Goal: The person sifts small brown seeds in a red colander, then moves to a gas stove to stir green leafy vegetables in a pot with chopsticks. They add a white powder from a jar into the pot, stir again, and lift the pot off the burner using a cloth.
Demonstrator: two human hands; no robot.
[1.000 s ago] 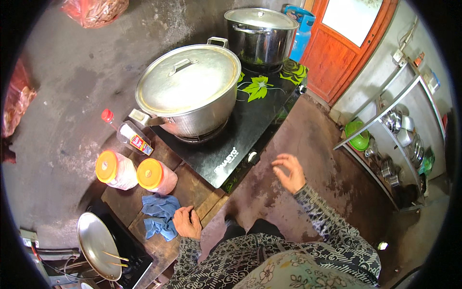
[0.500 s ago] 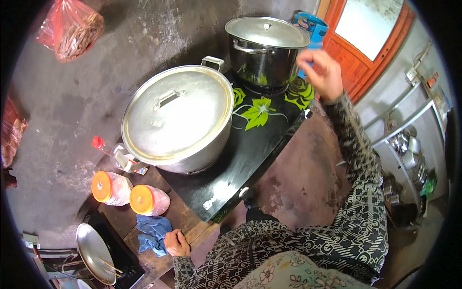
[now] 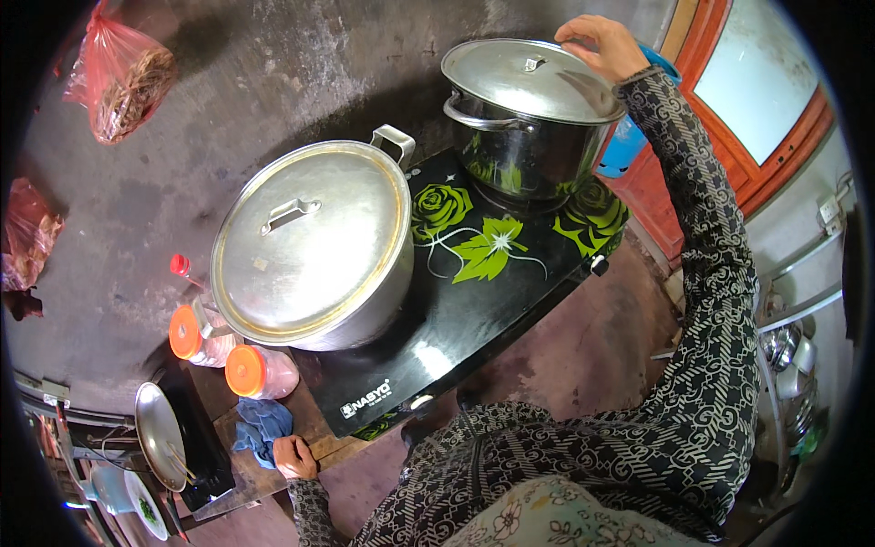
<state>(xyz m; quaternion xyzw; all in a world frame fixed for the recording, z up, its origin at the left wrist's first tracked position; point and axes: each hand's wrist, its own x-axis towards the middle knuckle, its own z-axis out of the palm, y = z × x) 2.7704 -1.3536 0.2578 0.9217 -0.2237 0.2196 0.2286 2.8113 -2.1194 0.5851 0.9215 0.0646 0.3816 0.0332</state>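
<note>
Upper right of the frame: the right hand (image 3: 600,44) reaches out on a fully stretched arm in a dark patterned sleeve (image 3: 720,301) and hovers over the far rim of the lid (image 3: 529,77) of the steel pot (image 3: 524,137). Its fingers are curled loosely downward; whether they touch the lid or have hold of anything cannot be told. The steel pot stands, lid on, on the far burner of a black stove (image 3: 483,273) printed with green roses and leaves, at upper centre of the frame.

Centre left: a larger aluminium pot (image 3: 314,246), also covered, occupies the near burner, well apart from the right hand.

Lower left: the left hand (image 3: 293,456) rests knuckles-up on the edge of a wooden table (image 3: 319,433), fingers folded under, gripping nothing visible. It lies just beside a crumpled blue cloth (image 3: 262,427). Two jars with orange lids (image 3: 246,369) stand next to the cloth, between it and the aluminium pot. Farther toward the lower left edge, a round metal lid (image 3: 159,436) leans against a dark tray.

Upper left: a red plastic bag (image 3: 118,73) lies on the grey concrete floor (image 3: 137,201).
</note>
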